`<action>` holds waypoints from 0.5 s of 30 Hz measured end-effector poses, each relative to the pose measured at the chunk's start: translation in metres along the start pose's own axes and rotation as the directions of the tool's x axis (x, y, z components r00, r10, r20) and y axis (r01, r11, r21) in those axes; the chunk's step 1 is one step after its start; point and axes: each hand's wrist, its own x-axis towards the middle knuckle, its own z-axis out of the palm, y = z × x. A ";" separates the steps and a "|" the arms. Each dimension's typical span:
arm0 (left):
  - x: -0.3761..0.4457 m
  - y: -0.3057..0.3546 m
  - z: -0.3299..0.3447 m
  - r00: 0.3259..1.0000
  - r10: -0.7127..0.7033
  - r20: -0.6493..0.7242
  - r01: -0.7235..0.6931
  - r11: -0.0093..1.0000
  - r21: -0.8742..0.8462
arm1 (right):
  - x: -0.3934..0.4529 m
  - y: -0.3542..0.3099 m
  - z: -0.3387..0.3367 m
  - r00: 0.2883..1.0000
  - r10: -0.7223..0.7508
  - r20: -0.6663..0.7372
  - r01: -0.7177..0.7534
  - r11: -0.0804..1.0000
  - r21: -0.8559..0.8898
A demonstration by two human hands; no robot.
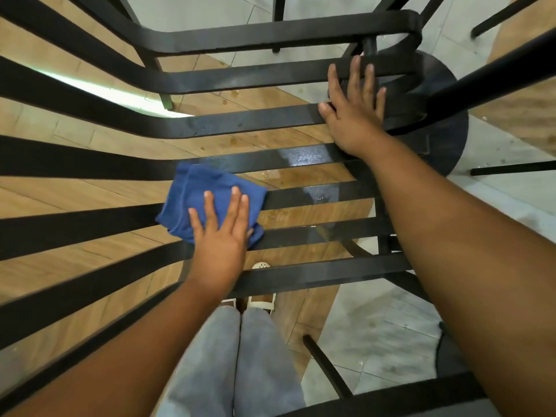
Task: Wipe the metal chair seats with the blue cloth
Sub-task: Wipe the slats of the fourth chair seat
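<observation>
Currently, both hands are flat with fingers straight and lie well apart. The left hand (221,236) presses the folded blue cloth (207,197) onto the black metal slats of the chair seat (301,236), near the seat's middle. The right hand (353,115) rests palm-down on slats at the seat's far right side, gripping nothing. Wet sheen shows on the slats between the cloth and the right forearm. Wooden floor (90,203) and grey trousers (240,356) are visible through the slat gaps.
</observation>
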 end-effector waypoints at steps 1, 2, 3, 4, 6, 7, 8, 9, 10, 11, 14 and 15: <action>0.000 -0.006 -0.004 1.000 0.002 0.023 -0.003 1.000 0.006 | 0.000 0.000 -0.001 1.000 -0.003 -0.007 0.003 1.000 0.003; -0.001 -0.006 -0.011 0.999 0.010 0.035 -0.009 1.000 -0.017 | -0.001 -0.001 -0.002 1.000 0.001 -0.012 -0.001 1.000 0.007; -0.001 -0.004 -0.017 1.000 0.003 0.029 0.000 0.995 -0.097 | -0.003 -0.002 -0.003 1.000 0.008 -0.015 -0.008 1.000 0.014; -0.002 -0.001 -0.021 0.999 -0.034 0.025 0.039 0.974 -0.225 | -0.007 -0.006 -0.002 1.000 0.015 -0.013 -0.015 0.999 0.028; -0.005 0.002 -0.034 0.991 -0.124 0.049 0.132 0.844 -0.520 | -0.030 -0.024 0.000 0.999 -0.035 -0.019 0.036 0.995 0.094; -0.007 0.000 -0.040 0.983 -0.180 0.035 0.162 0.764 -0.625 | -0.048 -0.036 0.004 0.993 -0.108 -0.053 0.115 0.980 0.160; -0.008 -0.005 -0.046 0.968 -0.250 0.002 0.186 0.712 -0.677 | -0.068 -0.051 0.008 0.974 -0.209 -0.091 0.225 0.947 0.228; -0.009 -0.012 -0.049 0.950 -0.309 -0.039 0.198 0.699 -0.687 | -0.088 -0.067 0.013 0.938 -0.332 -0.103 0.347 0.894 0.284; -0.010 -0.019 -0.052 0.939 -0.336 -0.071 0.205 0.716 -0.667 | -0.106 -0.084 0.021 0.893 -0.445 -0.073 0.445 0.844 0.301; -0.011 -0.024 -0.053 0.935 -0.345 -0.085 0.214 0.738 -0.640 | -0.121 -0.100 0.029 0.856 -0.517 0.010 0.496 0.826 0.268; -0.015 -0.029 -0.052 0.928 -0.364 -0.084 0.247 0.766 -0.593 | -0.139 -0.130 0.059 0.849 -0.484 0.214 0.499 0.866 -0.021; -0.017 -0.029 -0.053 0.926 -0.366 -0.090 0.247 0.770 -0.588 | -0.138 -0.133 0.064 0.858 -0.468 0.211 0.489 0.870 -0.056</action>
